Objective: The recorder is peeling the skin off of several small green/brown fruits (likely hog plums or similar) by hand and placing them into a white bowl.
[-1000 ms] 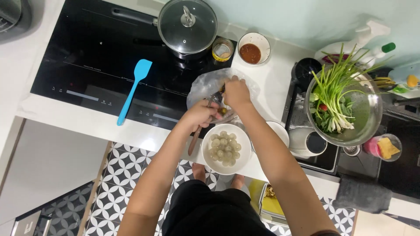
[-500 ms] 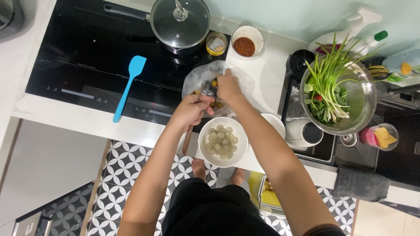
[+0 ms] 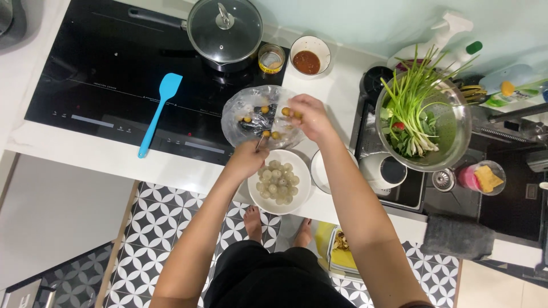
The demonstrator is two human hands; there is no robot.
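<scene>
Head view, looking down: right hand [image 3: 308, 117] pinching small brown fruit [image 3: 285, 112] over clear plastic bag [image 3: 260, 117] beside cooktop [image 3: 114, 85], left hand [image 3: 248, 159] gripping thin tool at white bowl [image 3: 278, 181] of peeled fruit.

This is a home kitchen. A black induction hob [image 3: 114, 85] is set into a white tabletop [image 3: 337, 91], carrying a lidded pot [image 3: 224, 31], with a sink [image 3: 399, 182] to its right. Bare feet [image 3: 253, 222] stand on a patterned tile floor [image 3: 154, 228], and dish-soap bottles [image 3: 502, 91] line the wall.
</scene>
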